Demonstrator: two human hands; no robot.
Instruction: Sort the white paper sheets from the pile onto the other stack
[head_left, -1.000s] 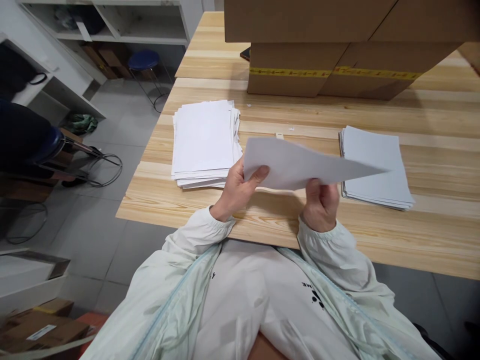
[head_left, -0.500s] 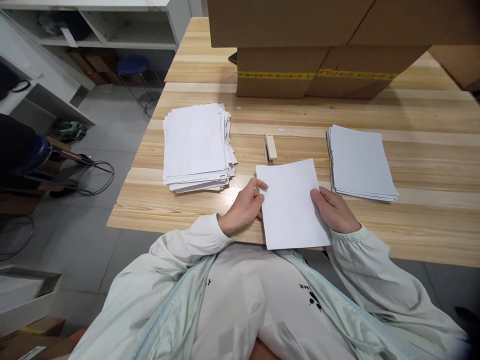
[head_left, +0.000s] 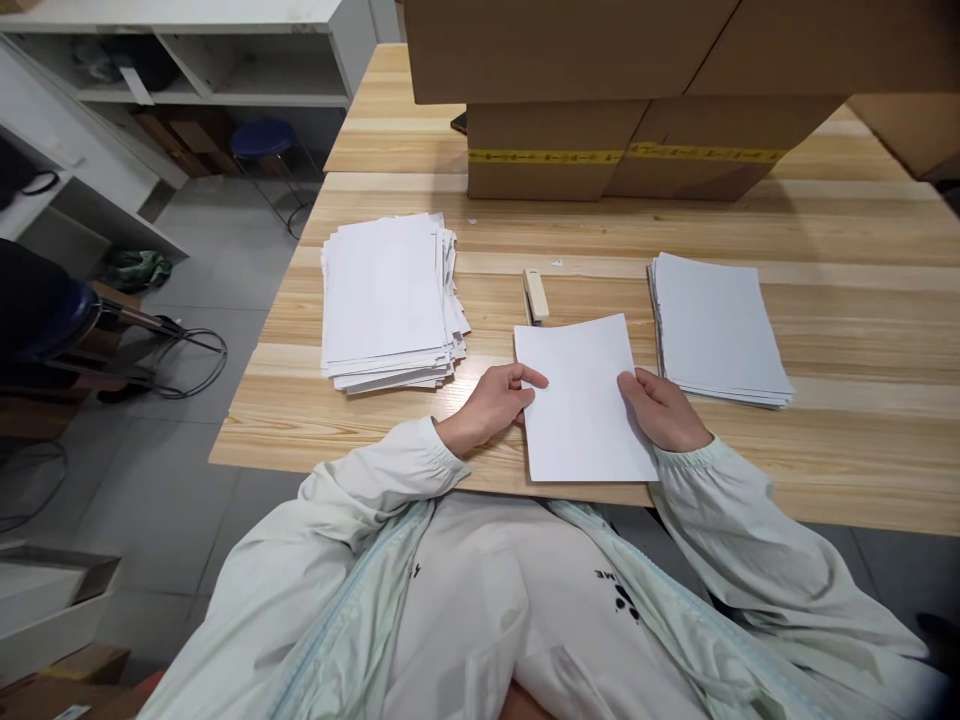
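Observation:
A thin set of white sheets (head_left: pixel 581 395) lies flat on the wooden table (head_left: pixel 825 450) right in front of me. My left hand (head_left: pixel 499 400) pinches its left edge, thumb on top. At the right edge my right hand (head_left: pixel 660 410) grips the same sheets with curled fingers. A cream stapler (head_left: pixel 535 295) rests just beyond the sheets' far edge. To the left sits an untidy pile of white paper (head_left: pixel 386 295), and a neater stack of paper (head_left: pixel 716 325) lies to the right.
Large cardboard boxes (head_left: pixel 615 90) with yellow tape stand at the back of the table. On the floor to the left are a blue stool (head_left: pixel 262 140), white shelving (head_left: pixel 187 50), cables and a dark chair (head_left: pixel 37 310).
The sheets, held up in the air a second ago, have come down flat on the table. Both hands stay on their edges. The stapler is now uncovered.

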